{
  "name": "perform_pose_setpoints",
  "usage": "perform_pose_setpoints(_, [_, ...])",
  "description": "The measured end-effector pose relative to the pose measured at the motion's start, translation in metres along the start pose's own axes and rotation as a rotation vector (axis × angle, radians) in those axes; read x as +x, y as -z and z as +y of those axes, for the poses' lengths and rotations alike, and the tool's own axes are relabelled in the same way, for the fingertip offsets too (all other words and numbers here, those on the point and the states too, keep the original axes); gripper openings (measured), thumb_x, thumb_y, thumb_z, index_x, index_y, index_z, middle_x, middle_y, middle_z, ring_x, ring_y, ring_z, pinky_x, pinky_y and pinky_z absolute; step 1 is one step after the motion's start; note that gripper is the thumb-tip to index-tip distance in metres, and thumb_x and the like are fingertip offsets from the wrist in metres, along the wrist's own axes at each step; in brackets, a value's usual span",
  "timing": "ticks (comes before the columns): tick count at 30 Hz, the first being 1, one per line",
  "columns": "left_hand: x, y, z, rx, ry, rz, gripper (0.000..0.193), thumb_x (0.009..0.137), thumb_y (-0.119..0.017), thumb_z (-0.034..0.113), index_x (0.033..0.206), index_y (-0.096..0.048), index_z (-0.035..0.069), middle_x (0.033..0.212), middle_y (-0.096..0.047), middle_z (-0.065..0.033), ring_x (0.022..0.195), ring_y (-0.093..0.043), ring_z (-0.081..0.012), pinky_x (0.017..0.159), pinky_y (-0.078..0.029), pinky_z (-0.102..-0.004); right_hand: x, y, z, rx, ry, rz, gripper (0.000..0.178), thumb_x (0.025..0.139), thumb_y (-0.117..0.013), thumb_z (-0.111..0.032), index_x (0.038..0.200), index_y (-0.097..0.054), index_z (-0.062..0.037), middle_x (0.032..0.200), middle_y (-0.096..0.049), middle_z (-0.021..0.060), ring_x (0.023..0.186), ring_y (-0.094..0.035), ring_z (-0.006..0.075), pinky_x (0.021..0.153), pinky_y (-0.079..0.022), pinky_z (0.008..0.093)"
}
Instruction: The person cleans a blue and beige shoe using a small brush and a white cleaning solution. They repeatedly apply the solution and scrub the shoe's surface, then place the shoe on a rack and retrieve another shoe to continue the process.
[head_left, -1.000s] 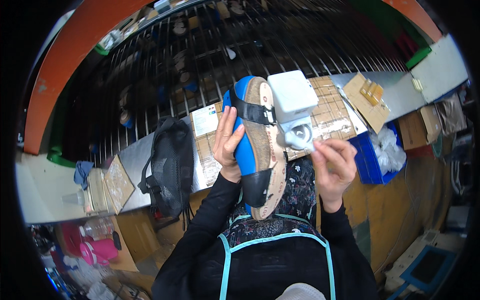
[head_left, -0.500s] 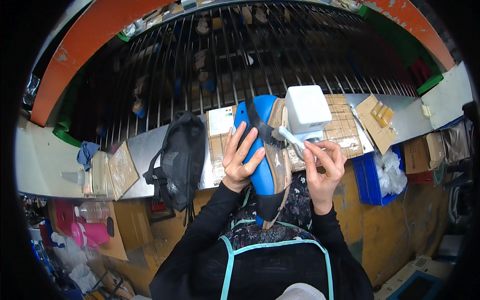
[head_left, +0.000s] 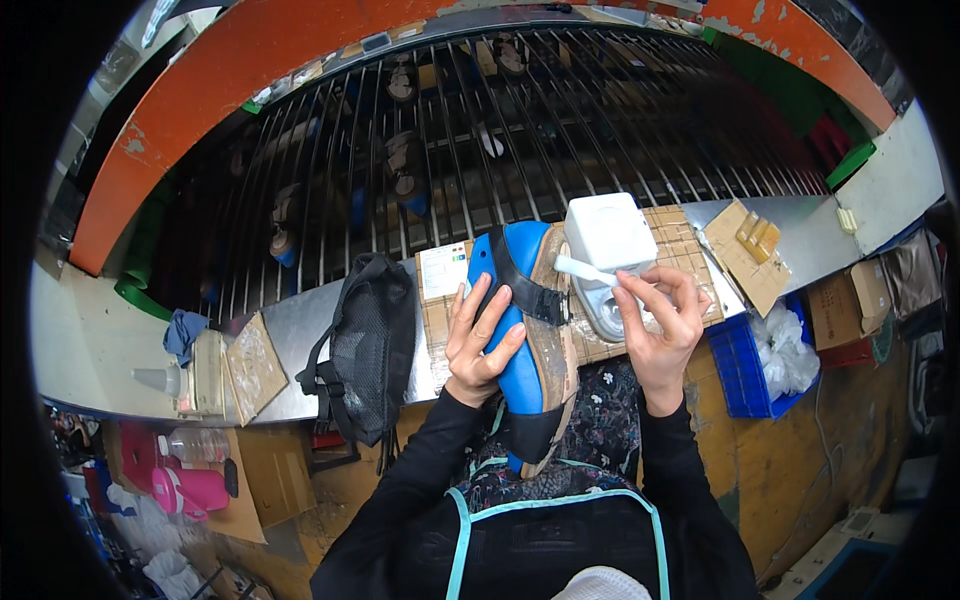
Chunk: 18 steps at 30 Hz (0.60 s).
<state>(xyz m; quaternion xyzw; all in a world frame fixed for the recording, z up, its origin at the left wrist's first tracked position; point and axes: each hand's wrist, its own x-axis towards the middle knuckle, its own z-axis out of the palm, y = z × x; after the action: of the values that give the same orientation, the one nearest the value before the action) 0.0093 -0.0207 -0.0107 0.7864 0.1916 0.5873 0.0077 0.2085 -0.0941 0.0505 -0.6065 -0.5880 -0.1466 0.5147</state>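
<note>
My left hand (head_left: pixel 480 340) grips a blue shoe last (head_left: pixel 520 375) by its side, fingers spread along it and the thumb on top. Black straps (head_left: pixel 538 302) wrap the last at two places, and a brown sole (head_left: pixel 556 370) runs along its right side. The last lies tilted over the front edge of the bench. Between the fingertips of my right hand (head_left: pixel 662 325) is a white-handled brush (head_left: pixel 587 270), its far end close to the sole's edge by the upper strap. Behind the brush stands a white square container (head_left: pixel 610 232) with a grey-white base.
A cardboard sheet (head_left: pixel 440 330) covers the bench under the work. To the left lies a black mesh bag (head_left: pixel 372 345). Rightward are a cardboard piece with yellow blocks (head_left: pixel 758 238) and a blue bin (head_left: pixel 740 370) with plastic bags. Dark rollers (head_left: pixel 480 150) carry several shoes beyond.
My right hand has shifted slightly right and down with the brush, which now lies flatter. The left hand keeps its hold on the last. The whole view has shifted a little.
</note>
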Motion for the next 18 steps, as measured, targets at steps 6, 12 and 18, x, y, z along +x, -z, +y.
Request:
perform_pose_setpoints(6, [0.003,0.003,-0.001,0.001,-0.011,-0.029,0.037,0.079,-0.071,0.011,0.111,-0.057,0.022,0.121,-0.064,-0.0136,0.115,-0.058,-0.0410,0.097,-0.043,-0.0583,-0.003,0.014,0.001,-0.021,0.118,-0.103,0.023,0.071,-0.079,-0.012,0.094,-0.076,-0.0147,0.089,-0.062,0.0008,0.075,-0.051,0.0126,0.075,-0.027,0.0312])
perform_pose_setpoints(12, [0.006,0.003,0.002,-0.011,-0.026,-0.033,0.038,0.077,-0.072,0.012,0.111,-0.058,0.023,0.121,-0.064,-0.0116,0.115,-0.058,-0.0397,0.097,-0.044,-0.0578,0.003,0.018,0.001,-0.020,0.004,-0.075,0.022,0.072,-0.079,-0.012,0.093,-0.076,-0.0147,0.088,-0.062,0.0012,0.076,-0.052,0.0132,0.075,-0.027,0.0317])
perform_pose_setpoints(18, [0.011,0.002,0.002,-0.009,-0.040,-0.019,0.038,0.077,-0.072,0.014,0.111,-0.058,0.024,0.120,-0.064,-0.0115,0.115,-0.058,-0.0393,0.096,-0.045,-0.0574,0.003,0.022,-0.001,-0.064,0.099,-0.085,0.022,0.072,-0.078,-0.012,0.093,-0.076,-0.0149,0.087,-0.061,0.0004,0.076,-0.053,0.0129,0.075,-0.028,0.0323])
